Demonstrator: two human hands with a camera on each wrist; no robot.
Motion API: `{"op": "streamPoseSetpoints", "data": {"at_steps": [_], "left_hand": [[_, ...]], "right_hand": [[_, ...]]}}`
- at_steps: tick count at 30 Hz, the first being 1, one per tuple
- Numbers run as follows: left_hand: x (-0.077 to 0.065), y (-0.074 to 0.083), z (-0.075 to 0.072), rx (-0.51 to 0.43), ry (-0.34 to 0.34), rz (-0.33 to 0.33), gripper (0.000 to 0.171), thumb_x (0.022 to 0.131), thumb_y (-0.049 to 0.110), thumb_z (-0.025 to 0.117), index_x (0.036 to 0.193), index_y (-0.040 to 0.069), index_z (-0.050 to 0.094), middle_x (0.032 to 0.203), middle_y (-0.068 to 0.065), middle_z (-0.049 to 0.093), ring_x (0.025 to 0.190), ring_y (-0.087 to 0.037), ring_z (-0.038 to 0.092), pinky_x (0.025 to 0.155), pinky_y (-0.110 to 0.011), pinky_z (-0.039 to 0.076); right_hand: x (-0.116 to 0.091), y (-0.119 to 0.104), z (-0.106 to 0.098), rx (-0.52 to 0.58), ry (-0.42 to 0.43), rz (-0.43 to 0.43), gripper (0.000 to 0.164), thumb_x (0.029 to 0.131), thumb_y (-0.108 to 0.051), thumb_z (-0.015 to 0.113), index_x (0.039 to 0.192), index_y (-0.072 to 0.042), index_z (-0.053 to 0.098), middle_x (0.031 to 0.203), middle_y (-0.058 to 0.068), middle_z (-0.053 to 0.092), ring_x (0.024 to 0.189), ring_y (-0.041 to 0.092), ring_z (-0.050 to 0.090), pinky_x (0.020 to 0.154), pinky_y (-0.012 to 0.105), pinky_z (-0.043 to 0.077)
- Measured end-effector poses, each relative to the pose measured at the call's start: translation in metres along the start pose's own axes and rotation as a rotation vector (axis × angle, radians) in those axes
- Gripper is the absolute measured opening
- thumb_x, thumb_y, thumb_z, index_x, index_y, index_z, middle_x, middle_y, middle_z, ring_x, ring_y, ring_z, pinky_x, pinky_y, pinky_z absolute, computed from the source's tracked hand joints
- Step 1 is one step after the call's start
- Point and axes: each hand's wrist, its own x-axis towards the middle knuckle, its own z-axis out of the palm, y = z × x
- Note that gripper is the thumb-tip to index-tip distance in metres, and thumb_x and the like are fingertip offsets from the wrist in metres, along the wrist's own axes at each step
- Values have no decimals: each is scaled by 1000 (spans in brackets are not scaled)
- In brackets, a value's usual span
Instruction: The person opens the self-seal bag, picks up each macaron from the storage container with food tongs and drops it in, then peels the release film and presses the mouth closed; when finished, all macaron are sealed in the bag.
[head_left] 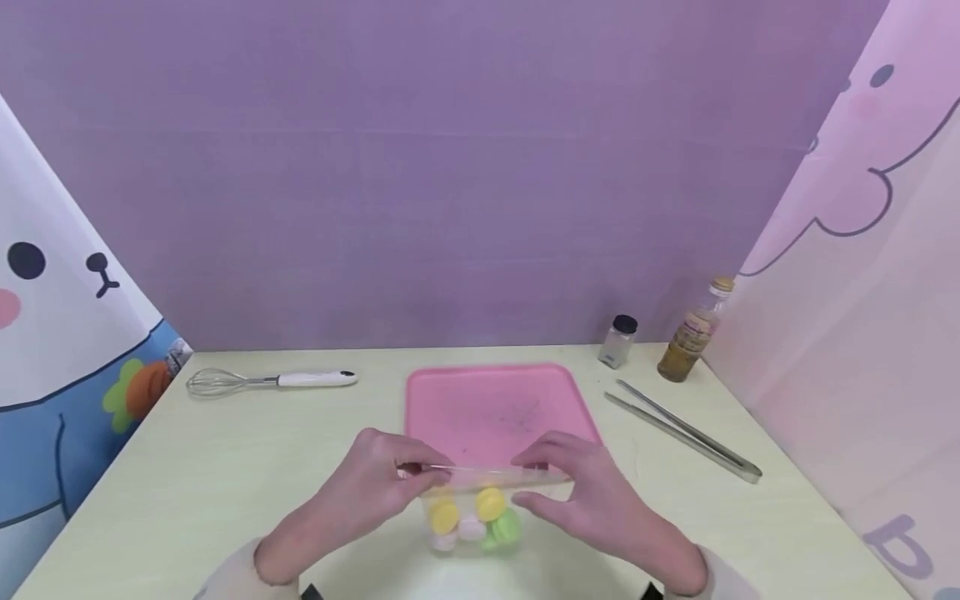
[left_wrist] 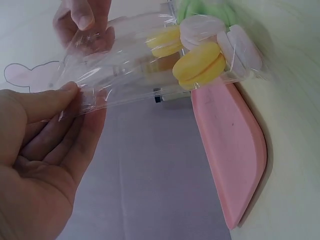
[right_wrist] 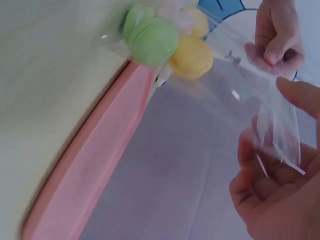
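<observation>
A clear plastic bag [left_wrist: 125,65] holds several macarons at its bottom: yellow [left_wrist: 200,65], pale pink [left_wrist: 202,31] and green [right_wrist: 155,42]. With thumb and fingers, my left hand [head_left: 382,475] pinches the bag's left top corner. At the opposite top corner, my right hand [head_left: 577,492] touches the film, its fingers behind it and the thumb spread away in the right wrist view. The bag's top edge stretches between both hands, in front of a pink tray [head_left: 487,408]. Its filled end hangs low over the table.
A whisk [head_left: 270,381] lies at the back left of the table [head_left: 337,417]. On the right are metal tongs [head_left: 686,433], a small black-lidded jar [head_left: 618,342] and a corked bottle [head_left: 693,333]. A purple cloth [head_left: 450,183] stands behind.
</observation>
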Motion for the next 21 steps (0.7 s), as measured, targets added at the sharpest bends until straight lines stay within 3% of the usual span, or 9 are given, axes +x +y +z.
{"op": "streamPoseSetpoints", "data": {"at_steps": [4,8,16,21], "left_hand": [[-1,0,1,-8,-6,-9,7,88,11,79,91,15,83,79,14,74,69,2,65,63,-22,57],[-3,2,1,-48,-18,-47,7,90,15,79,94,16,83,82,14,75,76,1,69,66,-22,58],[-15,3,-7,-88,33,-87,9,90,21,78,96,17,83,88,14,76,85,-3,72,73,-23,58],[-20,3,-13,-105,72,-91,8,90,19,79,96,20,83,88,16,76,83,-3,72,71,-25,59]], "right_hand": [[13,-6,12,-15,-4,-31,12,84,-21,85,92,-19,76,89,-16,68,82,2,62,71,23,55],[14,-5,14,57,-12,-38,8,87,-13,81,84,-19,76,81,-16,66,74,0,59,63,20,53],[-6,9,-4,94,72,-17,15,84,-8,82,88,-23,78,83,-15,70,72,2,62,61,17,51],[-6,8,-7,186,56,36,13,88,-5,77,94,-16,80,90,-9,75,82,9,71,71,22,58]]}}
